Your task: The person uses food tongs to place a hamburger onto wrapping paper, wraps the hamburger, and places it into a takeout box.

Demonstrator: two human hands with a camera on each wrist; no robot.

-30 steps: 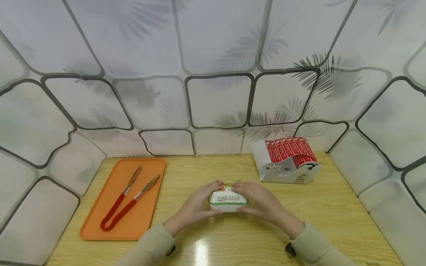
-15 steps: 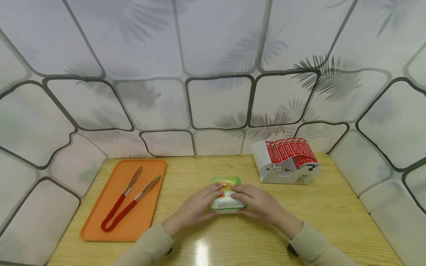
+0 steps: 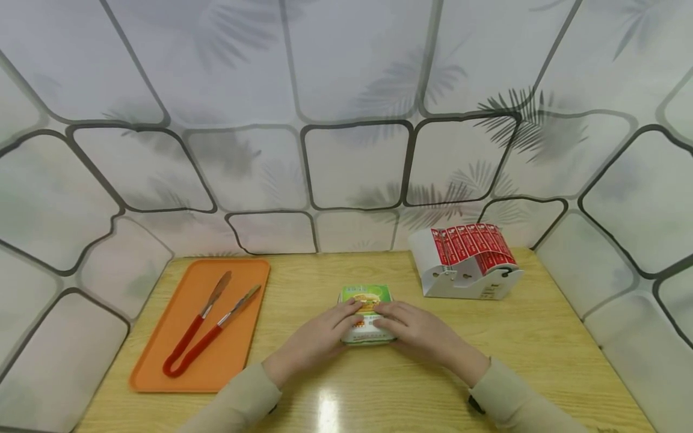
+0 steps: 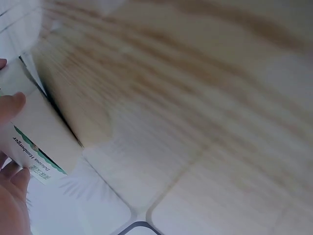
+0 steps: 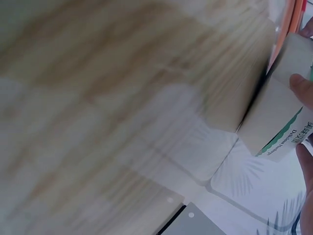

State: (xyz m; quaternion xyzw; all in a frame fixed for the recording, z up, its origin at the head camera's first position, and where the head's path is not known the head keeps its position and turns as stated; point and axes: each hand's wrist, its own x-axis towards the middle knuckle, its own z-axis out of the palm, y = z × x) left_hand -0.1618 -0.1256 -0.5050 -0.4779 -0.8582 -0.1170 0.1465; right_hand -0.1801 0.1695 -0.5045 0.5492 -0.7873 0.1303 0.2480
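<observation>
A white and green hamburger box (image 3: 367, 292) is on the wooden table between the two hands in the head view, its lid facing up with a burger picture on it. My left hand (image 3: 323, 332) holds its left side, fingers over the lid. From the right, my right hand (image 3: 425, 332) grips it the same way. Both wrist views show thumbs and fingers on the box; its side (image 4: 41, 132) bears the words "Delicious Hamburger". In the right wrist view the box (image 5: 274, 115) stands with its lower edge close over the table.
An orange tray (image 3: 148, 373) lies at the left, carrying tongs (image 3: 196, 344) with red handles. At the back right stands a white cardboard holder (image 3: 452, 287) full of red packets (image 3: 471, 240). Patterned walls rise behind and at both sides of the table.
The box has tipped back from showing its front side to showing its green lid, and has shifted slightly away from the person. Both hands have stayed on it, moving with it.
</observation>
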